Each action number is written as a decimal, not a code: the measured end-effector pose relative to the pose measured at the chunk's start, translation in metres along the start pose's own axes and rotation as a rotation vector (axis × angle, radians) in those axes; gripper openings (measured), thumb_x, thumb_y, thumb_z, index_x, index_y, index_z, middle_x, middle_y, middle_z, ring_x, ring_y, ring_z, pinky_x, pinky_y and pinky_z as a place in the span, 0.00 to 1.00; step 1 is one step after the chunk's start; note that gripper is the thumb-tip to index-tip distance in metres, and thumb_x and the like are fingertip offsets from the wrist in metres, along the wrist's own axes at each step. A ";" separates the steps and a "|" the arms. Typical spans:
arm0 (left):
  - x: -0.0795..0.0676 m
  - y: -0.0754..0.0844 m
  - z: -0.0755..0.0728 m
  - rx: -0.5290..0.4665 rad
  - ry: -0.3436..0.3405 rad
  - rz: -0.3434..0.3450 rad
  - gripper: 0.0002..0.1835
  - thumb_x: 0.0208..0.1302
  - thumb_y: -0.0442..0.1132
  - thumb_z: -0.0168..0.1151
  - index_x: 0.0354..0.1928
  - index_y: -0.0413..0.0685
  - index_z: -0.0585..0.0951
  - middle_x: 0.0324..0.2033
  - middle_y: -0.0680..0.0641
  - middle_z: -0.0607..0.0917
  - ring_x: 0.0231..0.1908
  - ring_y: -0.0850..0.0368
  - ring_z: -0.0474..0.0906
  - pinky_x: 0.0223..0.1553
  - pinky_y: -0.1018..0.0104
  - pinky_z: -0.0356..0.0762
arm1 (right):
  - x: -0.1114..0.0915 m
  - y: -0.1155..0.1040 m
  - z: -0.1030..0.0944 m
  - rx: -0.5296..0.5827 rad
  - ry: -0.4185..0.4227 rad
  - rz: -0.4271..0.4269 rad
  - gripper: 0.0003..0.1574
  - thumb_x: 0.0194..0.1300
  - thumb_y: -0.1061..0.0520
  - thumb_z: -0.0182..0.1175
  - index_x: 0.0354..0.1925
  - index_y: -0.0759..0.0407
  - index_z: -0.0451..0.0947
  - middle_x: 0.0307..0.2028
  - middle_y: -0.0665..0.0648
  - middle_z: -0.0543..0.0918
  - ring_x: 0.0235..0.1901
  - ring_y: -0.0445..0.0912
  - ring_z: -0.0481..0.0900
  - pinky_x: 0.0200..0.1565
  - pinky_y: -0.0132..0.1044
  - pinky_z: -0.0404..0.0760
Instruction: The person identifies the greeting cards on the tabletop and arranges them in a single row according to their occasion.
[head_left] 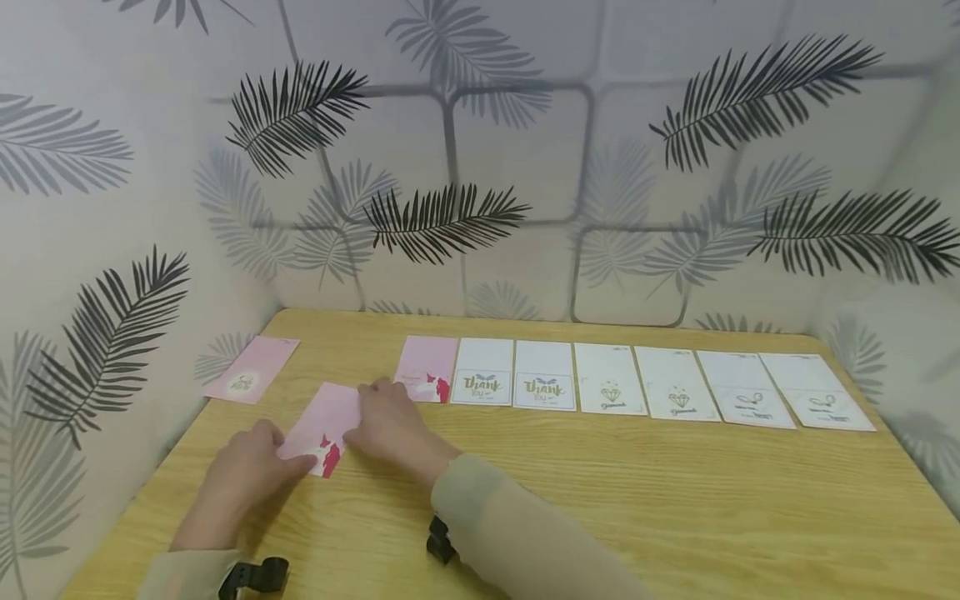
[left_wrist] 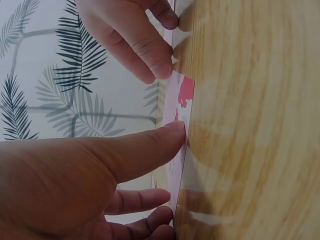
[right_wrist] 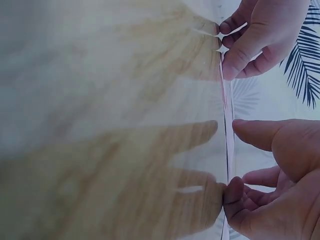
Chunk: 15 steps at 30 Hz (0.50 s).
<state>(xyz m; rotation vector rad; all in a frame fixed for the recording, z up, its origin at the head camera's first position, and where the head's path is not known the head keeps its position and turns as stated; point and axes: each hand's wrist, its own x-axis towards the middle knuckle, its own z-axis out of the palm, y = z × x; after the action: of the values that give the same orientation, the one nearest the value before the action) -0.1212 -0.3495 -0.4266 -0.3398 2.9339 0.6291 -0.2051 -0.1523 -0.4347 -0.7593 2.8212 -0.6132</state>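
Observation:
A pink greeting card (head_left: 321, 417) with a red butterfly and red figure print lies low over the table in front of me, turned slightly. My left hand (head_left: 243, 467) holds its left side, the thumb lying over the near printed corner and the fingers at the outer edge. At the opposite side my right hand (head_left: 393, 421) grips the right edge, with bent fingers toward the far corner and the thumb (right_wrist: 255, 131) nearer me. In the left wrist view the card (left_wrist: 184, 92) appears nearly edge-on, close over the wood.
A matching pink card (head_left: 427, 362) begins a row at the back. Right of it lie white cards in pairs: "Thank you" cards (head_left: 482, 387), diamond cards (head_left: 611, 379) and script-lettered cards (head_left: 746, 387). Another pink card (head_left: 251, 371) lies at the table's left edge. Patterned walls (head_left: 517, 275) border the table (head_left: 637, 492).

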 end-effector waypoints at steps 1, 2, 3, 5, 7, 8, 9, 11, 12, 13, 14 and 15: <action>0.000 0.000 0.000 0.001 0.001 0.000 0.31 0.68 0.55 0.77 0.45 0.31 0.75 0.35 0.37 0.82 0.36 0.41 0.77 0.41 0.44 0.77 | 0.001 0.000 0.000 0.004 0.005 0.014 0.43 0.72 0.41 0.75 0.75 0.60 0.77 0.71 0.58 0.76 0.67 0.50 0.75 0.68 0.37 0.75; 0.000 0.000 0.000 -0.001 0.000 0.000 0.31 0.68 0.55 0.77 0.45 0.31 0.75 0.35 0.37 0.81 0.36 0.41 0.77 0.42 0.44 0.77 | 0.002 0.000 -0.001 0.013 0.009 0.028 0.41 0.71 0.41 0.76 0.72 0.61 0.79 0.69 0.58 0.77 0.65 0.50 0.76 0.67 0.37 0.77; 0.000 0.001 -0.001 -0.005 -0.001 -0.002 0.31 0.67 0.54 0.77 0.45 0.31 0.75 0.35 0.37 0.81 0.36 0.41 0.76 0.42 0.44 0.77 | 0.002 0.000 -0.001 0.023 0.013 0.042 0.39 0.70 0.42 0.77 0.69 0.62 0.81 0.68 0.59 0.77 0.63 0.50 0.77 0.65 0.38 0.78; 0.000 0.000 -0.001 -0.009 0.000 0.004 0.31 0.67 0.54 0.77 0.45 0.31 0.75 0.35 0.37 0.81 0.36 0.41 0.76 0.41 0.45 0.77 | 0.003 0.000 -0.001 0.056 0.015 0.070 0.36 0.69 0.42 0.78 0.63 0.64 0.84 0.66 0.60 0.77 0.57 0.49 0.79 0.62 0.37 0.81; -0.001 0.000 0.000 -0.009 0.004 0.013 0.31 0.67 0.54 0.78 0.45 0.31 0.75 0.35 0.37 0.81 0.35 0.41 0.76 0.41 0.45 0.77 | 0.004 0.000 -0.001 0.090 0.013 0.093 0.33 0.68 0.43 0.80 0.58 0.65 0.86 0.63 0.60 0.77 0.50 0.48 0.80 0.58 0.36 0.82; -0.001 0.000 0.000 -0.009 0.004 0.015 0.31 0.67 0.54 0.78 0.45 0.30 0.75 0.34 0.37 0.81 0.35 0.41 0.76 0.40 0.45 0.77 | 0.005 0.001 -0.002 0.105 0.014 0.100 0.32 0.67 0.43 0.80 0.56 0.66 0.86 0.62 0.60 0.76 0.47 0.47 0.79 0.55 0.36 0.83; -0.002 0.000 0.000 -0.008 0.006 0.017 0.31 0.67 0.54 0.78 0.45 0.30 0.75 0.34 0.37 0.81 0.35 0.41 0.76 0.40 0.45 0.77 | 0.006 0.001 -0.002 0.114 0.015 0.106 0.32 0.66 0.43 0.81 0.54 0.66 0.87 0.61 0.60 0.76 0.44 0.47 0.79 0.53 0.35 0.83; -0.002 0.000 0.000 -0.003 0.010 0.020 0.32 0.67 0.54 0.78 0.45 0.29 0.76 0.35 0.36 0.81 0.35 0.41 0.76 0.41 0.44 0.78 | 0.007 0.002 -0.002 0.134 0.019 0.114 0.31 0.65 0.44 0.82 0.53 0.66 0.87 0.60 0.60 0.76 0.40 0.46 0.77 0.50 0.34 0.83; -0.002 0.000 -0.001 -0.003 0.011 0.020 0.32 0.67 0.54 0.78 0.46 0.29 0.75 0.35 0.36 0.81 0.36 0.41 0.77 0.41 0.44 0.78 | 0.008 0.002 -0.002 0.137 0.021 0.114 0.31 0.65 0.44 0.82 0.52 0.66 0.87 0.60 0.60 0.75 0.39 0.46 0.77 0.49 0.34 0.83; -0.002 0.000 -0.001 -0.003 0.013 0.020 0.32 0.67 0.54 0.78 0.46 0.29 0.76 0.35 0.35 0.81 0.36 0.40 0.77 0.41 0.44 0.78 | 0.009 0.002 -0.002 0.136 0.023 0.112 0.31 0.65 0.44 0.82 0.52 0.66 0.86 0.60 0.61 0.75 0.38 0.46 0.76 0.48 0.34 0.83; -0.002 0.000 -0.001 -0.004 0.013 0.019 0.32 0.67 0.54 0.78 0.46 0.29 0.76 0.35 0.35 0.82 0.36 0.40 0.77 0.41 0.43 0.78 | 0.009 0.002 -0.002 0.138 0.025 0.112 0.31 0.64 0.44 0.83 0.52 0.66 0.86 0.60 0.61 0.76 0.37 0.46 0.76 0.46 0.34 0.83; -0.002 0.000 -0.001 -0.006 0.015 0.019 0.32 0.67 0.54 0.78 0.46 0.29 0.76 0.36 0.35 0.82 0.36 0.40 0.77 0.41 0.43 0.78 | 0.010 0.002 -0.002 0.139 0.024 0.110 0.32 0.64 0.44 0.82 0.52 0.66 0.86 0.60 0.61 0.75 0.37 0.46 0.76 0.46 0.34 0.83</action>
<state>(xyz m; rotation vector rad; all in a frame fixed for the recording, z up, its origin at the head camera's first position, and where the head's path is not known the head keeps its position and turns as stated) -0.1192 -0.3492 -0.4252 -0.3196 2.9534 0.6407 -0.2147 -0.1553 -0.4340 -0.5714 2.7830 -0.7950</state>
